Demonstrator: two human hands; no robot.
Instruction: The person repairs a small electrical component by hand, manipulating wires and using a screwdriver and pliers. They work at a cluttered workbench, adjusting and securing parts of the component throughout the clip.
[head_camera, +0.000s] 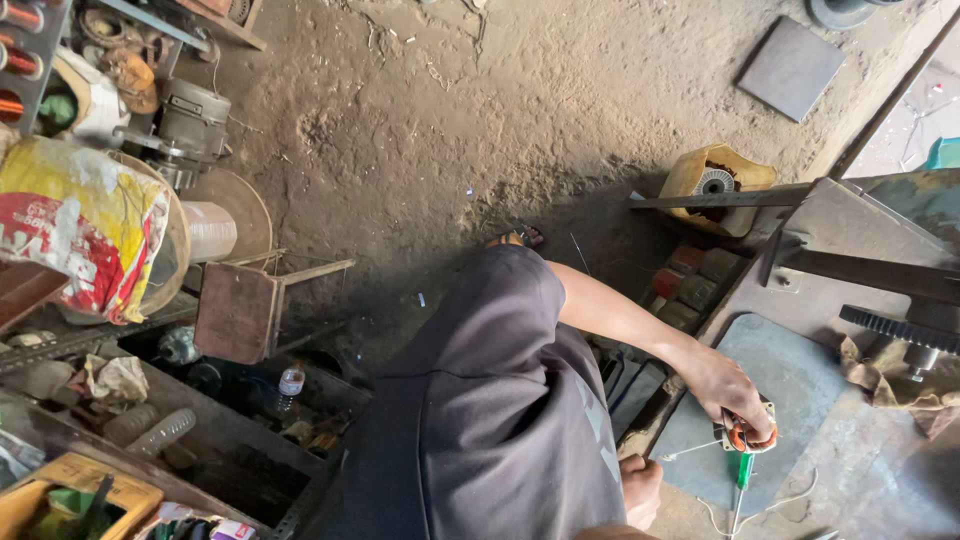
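Down at your lower left, a yellow crate (75, 485) holds dark green tools, and beside it a dark metal tray (225, 425) is cluttered with clear plastic bottles (289, 385) and a crumpled rag (117, 380). Across the dirt floor (470, 120), a yellow housing (716, 185) sits open with a finned, grey part inside it.

Upper left, a bulging sack (85, 235) — yellow and white with a broad red patch — leans on the shelving, its print too creased to tell apart by shape. A flat grey square plate (791, 66) lies on the floor at upper right.

Your right hand (725, 390) reaches out over the metal workbench (850, 430), fingers curled tight around an orange coil of wire (750, 437) on a small pale frame. Just below it lies a green-handled screwdriver (741, 480), its long axis running nearly straight toward you, handle end nearest the coil. Your left hand (640, 488) rests closed at the bench edge — whether it holds anything, you cannot tell from here.
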